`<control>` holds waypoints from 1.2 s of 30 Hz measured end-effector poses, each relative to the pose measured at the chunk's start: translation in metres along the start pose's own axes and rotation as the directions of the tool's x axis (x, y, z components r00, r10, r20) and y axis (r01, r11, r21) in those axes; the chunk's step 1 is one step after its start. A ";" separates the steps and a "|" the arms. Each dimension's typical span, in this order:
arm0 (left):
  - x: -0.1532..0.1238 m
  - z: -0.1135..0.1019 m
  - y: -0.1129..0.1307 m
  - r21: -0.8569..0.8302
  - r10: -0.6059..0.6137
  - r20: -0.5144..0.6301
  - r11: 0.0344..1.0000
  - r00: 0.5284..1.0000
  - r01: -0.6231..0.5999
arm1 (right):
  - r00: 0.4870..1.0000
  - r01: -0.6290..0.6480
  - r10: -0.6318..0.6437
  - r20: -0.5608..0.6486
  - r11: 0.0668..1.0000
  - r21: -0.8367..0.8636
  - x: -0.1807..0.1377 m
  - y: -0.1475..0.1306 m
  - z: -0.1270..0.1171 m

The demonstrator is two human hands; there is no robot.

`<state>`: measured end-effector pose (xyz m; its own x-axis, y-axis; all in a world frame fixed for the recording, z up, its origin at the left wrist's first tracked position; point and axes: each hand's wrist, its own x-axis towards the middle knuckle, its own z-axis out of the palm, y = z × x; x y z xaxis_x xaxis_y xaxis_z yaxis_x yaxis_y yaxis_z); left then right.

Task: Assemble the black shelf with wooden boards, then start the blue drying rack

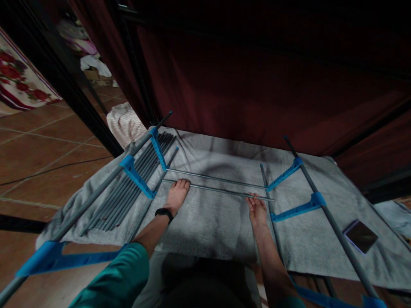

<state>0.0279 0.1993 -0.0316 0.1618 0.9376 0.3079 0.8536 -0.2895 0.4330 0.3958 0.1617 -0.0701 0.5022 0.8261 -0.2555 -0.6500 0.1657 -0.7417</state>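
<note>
A thin grey metal rod point(218, 189) lies crosswise between two upright side frames. My left hand point(178, 194) is over its left part with the fingers curled on it. My right hand point(257, 208), palm up, grips the same rod near its right end. Just beyond runs a second crossbar point(215, 177), which meets blue plastic brackets at both sides. The left frame has a long grey tube point(93, 199) with blue brackets point(137, 176) along it. Opposite stands the right frame, its tube point(334, 231) carrying similar blue brackets point(298, 207).
Several loose grey rods point(131, 188) lie side by side at the left on a grey cloth-covered surface point(212, 226). A phone point(360, 236) rests at the right. Behind hangs a dark red curtain point(240, 94); a dark post point(70, 94) rises at the left.
</note>
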 end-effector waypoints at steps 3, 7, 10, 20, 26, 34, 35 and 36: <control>0.000 0.003 0.000 -0.012 -0.036 0.003 0.999 0.999 0.036 | 1.000 0.019 -0.019 -0.006 0.999 -0.027 0.000 0.000 0.001; -0.001 0.006 -0.002 0.071 -0.046 0.026 0.997 0.999 0.044 | 1.000 0.010 -0.012 -0.025 0.999 -0.048 0.002 0.000 0.002; -0.002 0.006 -0.003 0.080 -0.043 0.021 0.996 0.999 0.041 | 1.000 -0.028 0.027 -0.006 0.997 -0.071 0.006 -0.001 0.002; -0.003 0.002 0.002 0.005 -0.073 -0.007 0.997 0.997 0.073 | 0.998 -0.068 0.069 0.006 0.992 -0.102 0.010 0.000 0.003; -0.003 0.002 0.003 -0.102 -0.096 -0.046 0.991 0.994 0.091 | 0.997 -0.072 0.073 0.005 0.993 -0.092 0.008 -0.001 0.003; -0.002 0.000 0.002 0.337 -0.018 0.060 0.942 0.998 -0.003 | 0.998 -0.064 0.064 -0.004 0.996 -0.069 0.005 -0.002 0.007; -0.002 -0.001 0.002 0.377 -0.011 0.069 0.926 0.998 -0.016 | 0.998 -0.062 0.062 -0.005 0.996 -0.065 0.005 -0.002 0.007; -0.003 -0.001 0.002 0.403 -0.003 0.073 0.915 0.997 -0.027 | 0.998 -0.060 0.060 -0.006 0.996 -0.061 0.005 -0.002 0.008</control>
<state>0.0286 0.1964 -0.0312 0.1952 0.9500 0.2436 0.9760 -0.2125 0.0468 0.3949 0.1695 -0.0653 0.4658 0.8315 -0.3027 -0.6426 0.0826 -0.7617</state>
